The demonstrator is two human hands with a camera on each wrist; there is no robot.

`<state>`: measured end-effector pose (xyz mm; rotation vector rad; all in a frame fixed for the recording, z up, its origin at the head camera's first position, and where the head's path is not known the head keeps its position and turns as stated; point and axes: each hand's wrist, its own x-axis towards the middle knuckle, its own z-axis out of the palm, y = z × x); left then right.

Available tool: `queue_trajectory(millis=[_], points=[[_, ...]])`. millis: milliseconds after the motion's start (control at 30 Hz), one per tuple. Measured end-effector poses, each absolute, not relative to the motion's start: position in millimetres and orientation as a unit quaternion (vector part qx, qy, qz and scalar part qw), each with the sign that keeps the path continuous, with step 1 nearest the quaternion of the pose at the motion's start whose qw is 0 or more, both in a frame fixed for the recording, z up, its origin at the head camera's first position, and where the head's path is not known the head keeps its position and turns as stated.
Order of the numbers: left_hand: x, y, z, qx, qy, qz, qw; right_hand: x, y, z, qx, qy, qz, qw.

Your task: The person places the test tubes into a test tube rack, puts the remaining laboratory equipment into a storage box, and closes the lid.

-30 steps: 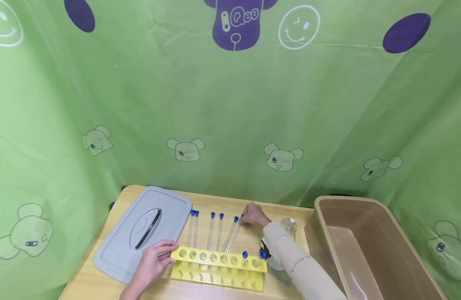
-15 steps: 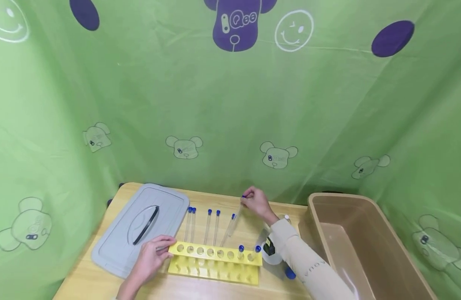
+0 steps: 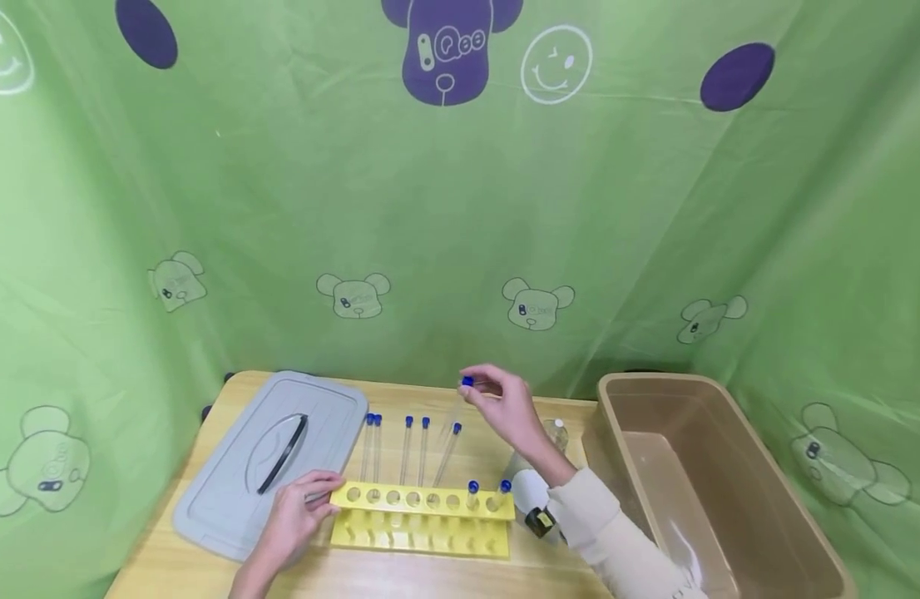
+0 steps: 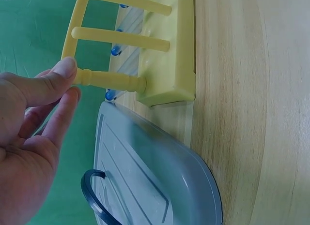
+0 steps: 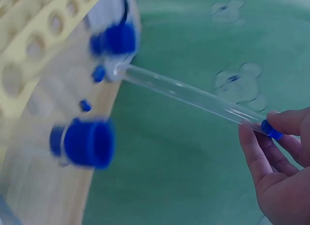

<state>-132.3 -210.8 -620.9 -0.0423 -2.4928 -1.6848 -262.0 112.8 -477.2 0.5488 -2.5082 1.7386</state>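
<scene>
Rack [image 3: 422, 508], yellow, one row of eight holes, upright on the wooden surface [image 3: 355, 578]; left end steadied by the left hand [image 3: 299, 512], fingers and thumb pinching the edge of the upper tier. Standing tubes [image 3: 472, 487], two, blue-capped, in the two rightmost holes; the other six appear vacant. Loose tubes [image 3: 406, 453], five, blue-capped, lying behind the rack. Held tube [image 5: 184, 92], one, clear, aslant, apart from the rack; blue cap end pinched between thumb and fingers of the right hand [image 3: 508, 412]. Lid [image 3: 220, 491], grey, to the left. Step in hand, by judgement: bringing the held tube to the rack. Next move would call for turning it upright and lining its lower end with a free hole.
</scene>
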Motion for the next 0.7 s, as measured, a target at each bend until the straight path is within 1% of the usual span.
queue_trajectory(millis=[200,400,533,700], points=[[-133,-210,-620,-0.017,-0.824,-0.562,0.069,-228,116,-457,0.212,-0.796,0.564,0.054],[-131,-210,-620,-0.015,-0.825,-0.560,0.069,-197,119,-461,0.253,-0.806,0.522,0.116],[-130,-211,-620,-0.017,-0.827,-0.557,0.068,-184,119,-471,0.274,-0.809,0.506,0.119],[-130,-210,-620,-0.019,-0.825,-0.560,0.069,-177,118,-486,0.290,-0.812,0.492,0.121]])
